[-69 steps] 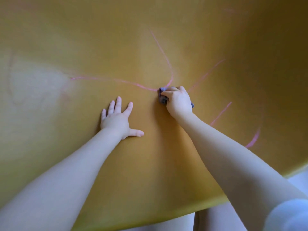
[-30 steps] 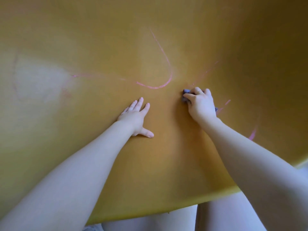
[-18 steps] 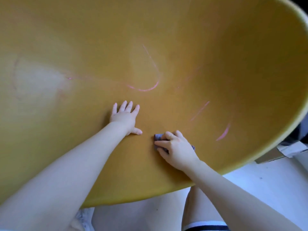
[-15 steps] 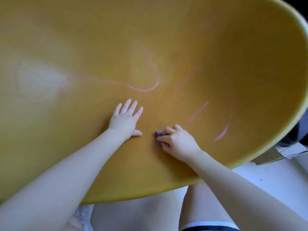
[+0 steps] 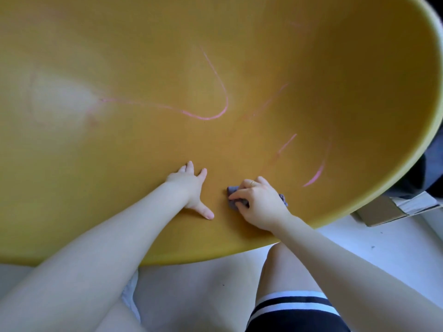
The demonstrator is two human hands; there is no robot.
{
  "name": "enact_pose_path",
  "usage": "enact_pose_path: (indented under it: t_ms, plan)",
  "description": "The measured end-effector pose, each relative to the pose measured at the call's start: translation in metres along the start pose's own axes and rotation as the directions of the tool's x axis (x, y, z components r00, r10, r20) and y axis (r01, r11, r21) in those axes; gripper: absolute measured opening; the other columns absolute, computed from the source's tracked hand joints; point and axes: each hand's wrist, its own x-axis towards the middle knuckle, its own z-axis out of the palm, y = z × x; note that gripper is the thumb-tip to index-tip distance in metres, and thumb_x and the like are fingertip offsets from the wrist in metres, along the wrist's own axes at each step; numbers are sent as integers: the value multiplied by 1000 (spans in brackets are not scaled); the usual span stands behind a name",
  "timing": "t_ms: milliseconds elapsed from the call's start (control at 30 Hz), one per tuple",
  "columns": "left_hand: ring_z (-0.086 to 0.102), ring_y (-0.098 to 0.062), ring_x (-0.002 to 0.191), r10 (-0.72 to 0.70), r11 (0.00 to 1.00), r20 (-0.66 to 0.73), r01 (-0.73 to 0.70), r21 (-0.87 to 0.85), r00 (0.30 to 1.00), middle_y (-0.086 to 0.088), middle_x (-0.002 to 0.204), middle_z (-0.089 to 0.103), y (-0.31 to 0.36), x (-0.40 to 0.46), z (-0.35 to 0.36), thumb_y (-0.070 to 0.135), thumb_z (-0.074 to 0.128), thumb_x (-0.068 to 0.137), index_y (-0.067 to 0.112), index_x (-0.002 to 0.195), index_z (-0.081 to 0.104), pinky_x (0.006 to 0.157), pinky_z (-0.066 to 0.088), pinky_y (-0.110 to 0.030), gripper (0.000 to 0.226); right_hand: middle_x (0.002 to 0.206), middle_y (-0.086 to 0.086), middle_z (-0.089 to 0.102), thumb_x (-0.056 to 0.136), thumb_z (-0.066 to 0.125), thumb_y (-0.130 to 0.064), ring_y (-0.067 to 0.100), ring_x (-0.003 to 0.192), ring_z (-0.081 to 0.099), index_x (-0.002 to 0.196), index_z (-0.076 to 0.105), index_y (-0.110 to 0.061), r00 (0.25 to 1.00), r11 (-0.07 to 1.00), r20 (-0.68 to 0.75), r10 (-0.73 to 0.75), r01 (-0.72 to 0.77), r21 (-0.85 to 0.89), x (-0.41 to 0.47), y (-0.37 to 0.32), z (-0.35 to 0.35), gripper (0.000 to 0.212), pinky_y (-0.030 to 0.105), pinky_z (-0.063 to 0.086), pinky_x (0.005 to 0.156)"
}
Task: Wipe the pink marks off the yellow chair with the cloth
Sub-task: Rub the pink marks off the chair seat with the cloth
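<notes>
The yellow chair (image 5: 119,176) fills most of the head view, its curved shell open toward me. A long pink mark (image 5: 211,117) loops across the middle. Shorter pink strokes (image 5: 314,176) lie lower right, with a faint one (image 5: 286,142) above them. My right hand (image 5: 260,203) presses a small grey cloth (image 5: 232,201) onto the seat near its front edge; most of the cloth is hidden under my fingers. My left hand (image 5: 190,188) rests flat on the seat just left of it, fingers spread, holding nothing.
The chair's pale rim (image 5: 407,168) curves down the right side. A cardboard box (image 5: 393,209) lies on the white floor (image 5: 395,248) beyond the rim. My bare knees and a dark striped hem (image 5: 294,305) sit below the front edge.
My right hand slid the cloth from the centre marks down to the front of the seat. The faint stroke right of the loop looks paler. The view pulled back, showing rim and floor.
</notes>
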Motion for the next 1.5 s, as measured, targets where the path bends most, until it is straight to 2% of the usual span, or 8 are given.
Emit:
enact_pose_path:
  t_ms: [133, 400, 767, 1067, 1167, 1333, 1433, 1500]
  plan:
    - [-7, -25, 145, 10, 999, -10, -10, -41, 1000, -10, 155, -19, -3, -1, 4, 71, 66, 62, 27, 148, -13, 113, 22, -42, 125, 94, 7, 63, 78, 57, -17, 30, 74, 54, 92, 73, -21, 990, 999, 138, -42, 41, 8, 16, 21, -2, 21, 28, 32, 72]
    - [-10, -19, 145, 61, 985, -113, -78, -153, 992, -5, 155, -22, -17, 2, 23, 72, 63, 63, 34, 148, -8, 116, 8, -36, 117, 113, 8, 53, 91, 48, -12, 25, 86, 34, 101, 69, -17, 948, 939, -125, 294, -311, -148, 72, 53, -10, 23, 33, 35, 81]
    - [-12, -23, 145, 86, 984, -83, -98, -148, 993, -7, 154, -24, -11, 4, 16, 67, 67, 65, 26, 149, -12, 117, 7, -37, 123, 93, 7, 61, 78, 57, -2, 30, 76, 53, 88, 72, -19, 982, 997, 176, 69, -64, -36, -4, -1, -11, 24, 30, 34, 75]
    - [-13, -18, 144, 152, 978, -115, -166, -124, 982, -1, 155, -23, -15, 10, 19, 68, 66, 65, 20, 149, -10, 118, 1, -35, 123, 111, 7, 53, 90, 40, -7, 25, 87, 34, 99, 68, -20, 941, 922, -72, 332, -339, -187, 69, 27, -9, 32, 37, 40, 78]
    - [-17, -18, 144, 204, 973, -158, -218, -72, 966, -4, 154, -24, -13, 7, 19, 67, 63, 69, 16, 149, -9, 116, -3, -33, 120, 105, 1, 52, 90, 45, -13, 25, 87, 37, 95, 66, -22, 959, 938, -25, 283, -282, -199, 30, 11, -9, 24, 27, 31, 59]
    - [-15, -17, 144, 406, 912, -239, -407, 48, 882, -4, 155, -21, -4, 9, 16, 64, 57, 77, 14, 150, -2, 116, -3, -31, 107, 73, 0, 64, 62, 63, -12, 16, 61, 35, 63, 69, -22, 995, 991, -92, 29, -41, -131, -44, -3, -18, 12, 20, 36, 62]
    - [-6, -16, 145, 438, 899, -179, -436, 54, 881, -2, 157, -15, 1, 12, 15, 63, 56, 78, 15, 150, 2, 117, 3, -30, 102, 87, 7, 65, 75, 59, -8, 26, 67, 44, 75, 72, -19, 989, 982, 46, 140, -133, -132, -29, 18, -25, 16, 35, 44, 67]
    - [-4, -15, 145, 438, 898, -158, -440, 20, 885, 0, 157, -14, 0, 15, 15, 61, 57, 78, 16, 150, 1, 117, 7, -30, 102, 99, 10, 61, 84, 55, -7, 30, 81, 44, 87, 72, -17, 970, 944, -36, 240, -242, -223, -5, 39, -29, 20, 38, 43, 73]
